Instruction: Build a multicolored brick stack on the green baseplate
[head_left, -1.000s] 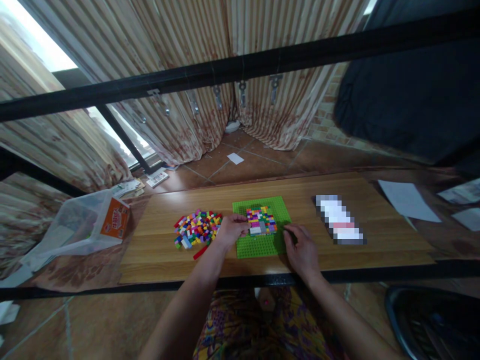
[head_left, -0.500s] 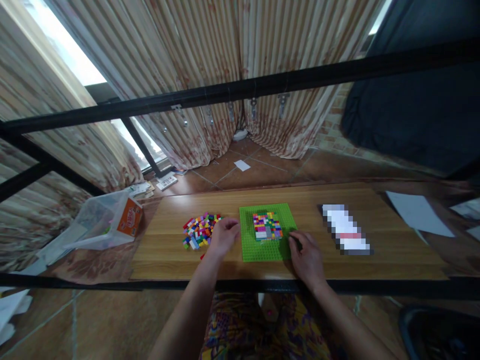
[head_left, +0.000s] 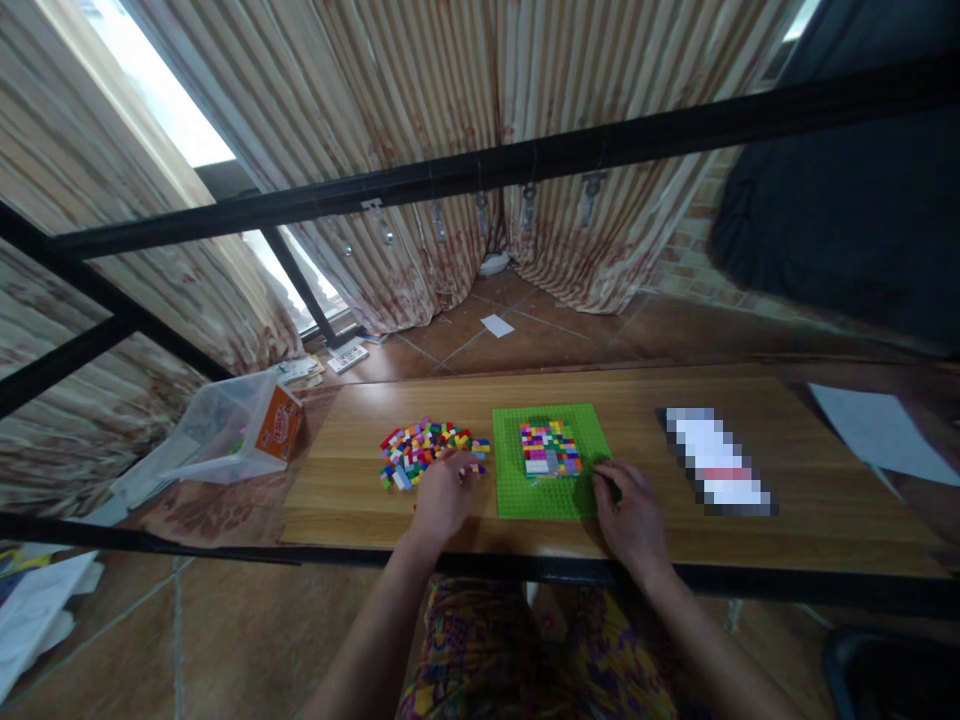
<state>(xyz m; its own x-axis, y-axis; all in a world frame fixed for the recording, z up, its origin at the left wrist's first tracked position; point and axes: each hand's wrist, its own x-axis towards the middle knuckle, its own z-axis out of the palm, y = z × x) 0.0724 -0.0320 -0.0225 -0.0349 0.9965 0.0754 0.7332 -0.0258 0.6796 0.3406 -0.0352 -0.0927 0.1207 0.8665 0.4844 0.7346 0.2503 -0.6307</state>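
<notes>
Loose bricks [head_left: 409, 452] lie by your left hand [head_left: 445, 490], left of the baseplate [head_left: 517, 497], your right hand [head_left: 634, 512] by its right edge, both curled, pinch unclear.

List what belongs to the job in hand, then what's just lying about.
In use:
loose multicoloured plastic bricks
square green plastic baseplate
multicoloured brick block on it

Lying about:
orange-fronted translucent plastic bin
large white paper sheet
small white paper sheet

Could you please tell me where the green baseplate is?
In the head view, the green baseplate lies just right of centre on the wooden tabletop, between the brick pile and the right hand.
</notes>
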